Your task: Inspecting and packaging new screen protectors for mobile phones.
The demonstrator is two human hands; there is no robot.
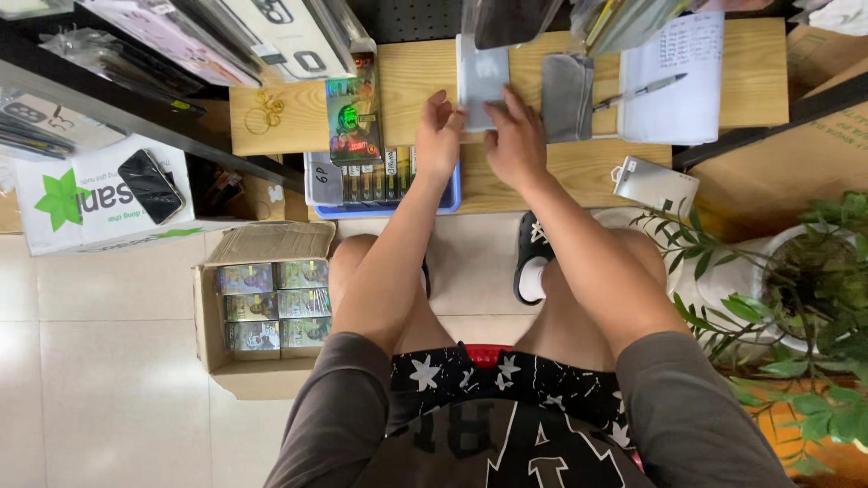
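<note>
Both hands up on the wooden desk, working a flat pale rectangular pack that lies near the desk's far edge.

Left hand: fingers loosely curled, tips at the pack's left edge. I can't tell if it actually grips or just touches.

Right hand: fingers spread and laid over the pack's lower right corner, pressing it flat rather than pinching. No closed grasp visible.

Around it:
- Grey pouch just right of the pack, nearly touching.
- White paper sheet further right, pen lying on it at a slant.
- Silver phone-sized slab at the desk's near right edge.
- Colourful glossy box left of the left hand, lying over a blue tray packed with narrow boxes on edge.
- Rubber bands on the desk's left end.

Floor: open cardboard carton with rows of small printed boxes, left of my knee. White bag with a green star, black phone lying on it. Potted plant at right.

I'm seated, black slipper visible between the knees.
</note>
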